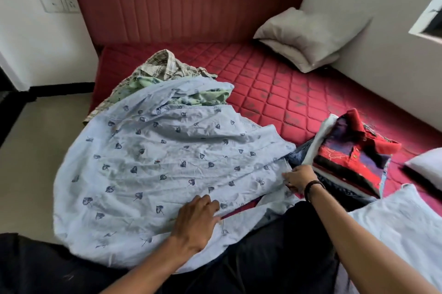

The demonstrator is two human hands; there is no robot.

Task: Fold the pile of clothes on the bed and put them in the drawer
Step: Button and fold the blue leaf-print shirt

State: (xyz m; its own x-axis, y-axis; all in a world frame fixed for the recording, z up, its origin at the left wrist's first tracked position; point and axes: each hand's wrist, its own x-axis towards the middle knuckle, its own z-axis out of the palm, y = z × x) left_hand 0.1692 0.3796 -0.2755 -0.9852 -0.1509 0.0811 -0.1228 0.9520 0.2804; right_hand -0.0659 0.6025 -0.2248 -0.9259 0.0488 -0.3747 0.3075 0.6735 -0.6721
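Light-blue leaf-print shirt (167, 162) is lying spread ahead of both hands — long axis running away toward the unfolded pile (167, 73). Left hand (196, 219) is pressing flat on its near hem; right hand (297, 177) is pinching its right edge — nearer the folded stack (354, 157).

Lay spread as a pale blue shirt (167, 162) printed with small dark blue leaf shapes, over a light green garment (203, 98) and a beige-and-brown plaid shirt (162, 66). Stood stacked as a red polo (354, 150) banded in navy and black, above white and dark denim layers. Showed a crimson quilted mattress (275, 87) in diamond stitching, a ribbed maroon headboard (179, 1), grey pillows (308, 35).
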